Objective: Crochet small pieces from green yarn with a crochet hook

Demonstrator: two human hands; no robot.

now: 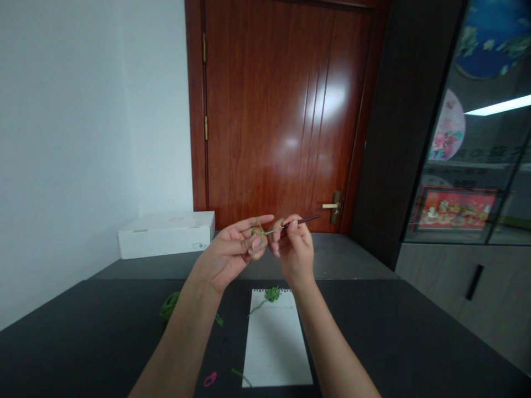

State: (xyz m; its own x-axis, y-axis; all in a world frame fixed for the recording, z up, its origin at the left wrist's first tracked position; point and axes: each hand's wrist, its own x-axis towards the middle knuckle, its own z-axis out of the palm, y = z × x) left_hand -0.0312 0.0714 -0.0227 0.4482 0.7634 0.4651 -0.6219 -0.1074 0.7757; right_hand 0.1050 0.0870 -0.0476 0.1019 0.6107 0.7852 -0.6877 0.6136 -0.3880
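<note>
Raised over the table, my left hand (236, 243) pinches a strand of green yarn (260, 231) between thumb and fingers, with its index finger stretched out and yarn looped over it. My right hand (295, 240) grips a crochet hook (306, 220) with a dark handle, and its metal tip points left into the yarn at my left fingertips. A small green crocheted piece (272, 294) with a yarn tail lies on the top of a white lined notepad (276, 342) below my hands. Partly behind my left forearm rests a ball of green yarn (169, 305).
A pink stitch marker (210, 379) and a short green yarn scrap (241, 377) lie near the table's front. At the back left stands a white box (166, 235). Behind the black table (365, 331) are a wooden door (274, 110) and a glass-fronted cabinet (468, 276) at right.
</note>
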